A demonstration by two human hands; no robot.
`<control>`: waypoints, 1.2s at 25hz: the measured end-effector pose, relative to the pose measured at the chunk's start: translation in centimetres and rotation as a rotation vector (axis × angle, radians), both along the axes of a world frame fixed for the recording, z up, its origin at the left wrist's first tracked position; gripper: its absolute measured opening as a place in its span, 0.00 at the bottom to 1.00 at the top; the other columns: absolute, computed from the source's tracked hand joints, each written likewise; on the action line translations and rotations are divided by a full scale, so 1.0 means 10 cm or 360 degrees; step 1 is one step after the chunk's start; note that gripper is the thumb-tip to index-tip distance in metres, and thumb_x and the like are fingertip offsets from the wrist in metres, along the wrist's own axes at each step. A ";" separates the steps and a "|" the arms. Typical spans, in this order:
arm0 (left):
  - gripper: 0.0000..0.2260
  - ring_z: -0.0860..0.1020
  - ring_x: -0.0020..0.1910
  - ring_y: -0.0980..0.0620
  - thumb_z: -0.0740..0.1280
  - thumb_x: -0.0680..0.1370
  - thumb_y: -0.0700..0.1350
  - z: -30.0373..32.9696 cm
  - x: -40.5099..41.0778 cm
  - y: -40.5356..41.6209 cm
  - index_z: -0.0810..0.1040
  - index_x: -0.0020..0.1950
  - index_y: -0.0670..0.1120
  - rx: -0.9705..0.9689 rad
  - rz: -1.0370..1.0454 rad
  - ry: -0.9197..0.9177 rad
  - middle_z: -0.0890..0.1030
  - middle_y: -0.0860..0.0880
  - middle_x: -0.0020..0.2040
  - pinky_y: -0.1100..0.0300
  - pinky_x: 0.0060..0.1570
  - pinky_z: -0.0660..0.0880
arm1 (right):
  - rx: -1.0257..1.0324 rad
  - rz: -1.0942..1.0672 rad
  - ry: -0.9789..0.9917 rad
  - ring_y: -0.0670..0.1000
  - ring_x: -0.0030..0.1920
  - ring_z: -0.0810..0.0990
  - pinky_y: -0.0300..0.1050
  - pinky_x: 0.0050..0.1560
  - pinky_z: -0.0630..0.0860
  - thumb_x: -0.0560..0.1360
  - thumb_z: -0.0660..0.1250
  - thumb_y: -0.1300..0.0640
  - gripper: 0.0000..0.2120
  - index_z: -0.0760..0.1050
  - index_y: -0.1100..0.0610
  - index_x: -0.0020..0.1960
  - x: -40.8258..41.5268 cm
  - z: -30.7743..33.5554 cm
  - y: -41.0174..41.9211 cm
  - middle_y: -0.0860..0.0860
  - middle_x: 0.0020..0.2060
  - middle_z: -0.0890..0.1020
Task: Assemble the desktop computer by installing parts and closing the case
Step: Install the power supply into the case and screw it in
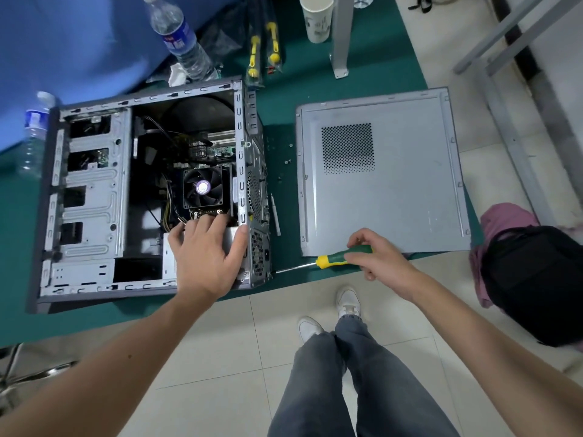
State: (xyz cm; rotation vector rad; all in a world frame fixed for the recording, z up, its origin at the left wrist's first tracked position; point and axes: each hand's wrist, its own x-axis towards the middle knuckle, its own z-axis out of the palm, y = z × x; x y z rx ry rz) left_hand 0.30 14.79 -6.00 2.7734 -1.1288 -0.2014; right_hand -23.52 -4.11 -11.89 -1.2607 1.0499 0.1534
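1. The open computer case [142, 190] lies on its side at the left of the green counter [284, 105], its fan [203, 187] facing up.
2. My left hand [208, 250] rests inside the case's near right corner, fingers spread flat on the silver power supply [235, 238].
3. My right hand [375, 257] grips the green-and-yellow screwdriver [334, 258], whose tip points at the case's near corner.
4. The side panel [410, 184] lies flat to the right, a few loose screws [285, 162] between it and the case.
5. Far away stand two water bottles [183, 39], a paper cup [317, 18] and a blue wall.
6. Pale floor tiles [220, 342] lie beneath me; a black backpack [536, 285] sits at the right.
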 end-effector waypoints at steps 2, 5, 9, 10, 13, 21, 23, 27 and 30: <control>0.21 0.70 0.48 0.51 0.48 0.81 0.64 -0.01 0.01 0.00 0.73 0.47 0.51 0.0003 -0.0001 -0.0006 0.72 0.54 0.43 0.46 0.65 0.60 | -0.0131 0.0061 0.0112 0.48 0.27 0.74 0.36 0.27 0.66 0.77 0.68 0.49 0.09 0.75 0.54 0.44 0.01 -0.01 0.01 0.49 0.43 0.78; 0.22 0.70 0.48 0.50 0.49 0.81 0.64 -0.03 0.02 0.00 0.75 0.48 0.51 -0.0002 -0.0007 -0.0005 0.73 0.54 0.44 0.47 0.65 0.59 | -0.0242 0.0216 0.0249 0.47 0.32 0.77 0.37 0.32 0.66 0.78 0.65 0.45 0.14 0.75 0.56 0.44 0.00 -0.04 0.09 0.47 0.35 0.75; 0.22 0.71 0.49 0.50 0.50 0.80 0.63 -0.03 0.01 0.00 0.75 0.49 0.50 -0.0013 -0.0001 0.0000 0.74 0.54 0.44 0.47 0.65 0.59 | 0.0025 -0.0110 -0.0060 0.42 0.31 0.70 0.35 0.31 0.65 0.74 0.70 0.61 0.07 0.74 0.52 0.47 -0.07 -0.02 0.09 0.51 0.43 0.75; 0.22 0.71 0.49 0.50 0.50 0.80 0.63 -0.03 0.02 -0.01 0.76 0.49 0.50 -0.0016 -0.0003 0.0002 0.74 0.54 0.44 0.47 0.65 0.60 | -0.0005 -0.0138 -0.0054 0.43 0.31 0.70 0.36 0.31 0.65 0.74 0.71 0.60 0.06 0.75 0.53 0.46 -0.06 -0.02 0.08 0.51 0.42 0.75; 0.22 0.72 0.49 0.49 0.51 0.80 0.63 -0.02 0.01 0.01 0.77 0.49 0.50 -0.0031 -0.0006 0.0012 0.75 0.53 0.45 0.48 0.65 0.59 | -0.0240 0.0082 0.0202 0.46 0.31 0.73 0.40 0.34 0.65 0.77 0.67 0.46 0.14 0.77 0.57 0.43 -0.01 -0.04 0.09 0.51 0.37 0.79; 0.24 0.73 0.49 0.48 0.50 0.80 0.63 0.00 0.02 0.00 0.77 0.49 0.49 -0.0031 -0.0020 0.0013 0.76 0.52 0.45 0.48 0.64 0.59 | -0.0005 -0.0159 0.0028 0.45 0.23 0.68 0.35 0.24 0.63 0.77 0.69 0.54 0.08 0.76 0.56 0.40 0.01 0.03 0.07 0.48 0.34 0.77; 0.24 0.73 0.49 0.48 0.50 0.80 0.64 -0.01 0.02 0.00 0.77 0.49 0.48 -0.0019 -0.0023 0.0006 0.76 0.52 0.45 0.48 0.64 0.60 | -0.0173 -0.0004 0.0173 0.42 0.22 0.71 0.33 0.24 0.65 0.78 0.66 0.48 0.15 0.73 0.56 0.37 0.06 0.03 0.08 0.48 0.30 0.76; 0.23 0.72 0.49 0.49 0.50 0.80 0.64 -0.01 0.02 0.00 0.77 0.48 0.49 -0.0031 -0.0021 0.0002 0.76 0.52 0.45 0.48 0.64 0.60 | 0.0118 -0.0131 -0.0030 0.47 0.29 0.69 0.39 0.28 0.64 0.76 0.68 0.60 0.03 0.74 0.55 0.47 0.00 0.02 0.05 0.49 0.39 0.75; 0.23 0.73 0.49 0.49 0.50 0.80 0.64 -0.01 0.02 0.00 0.77 0.48 0.49 -0.0033 -0.0019 0.0010 0.75 0.53 0.45 0.47 0.64 0.61 | 0.0023 -0.0176 0.0073 0.46 0.24 0.72 0.38 0.25 0.66 0.77 0.69 0.54 0.09 0.76 0.60 0.45 0.01 0.02 0.08 0.53 0.38 0.78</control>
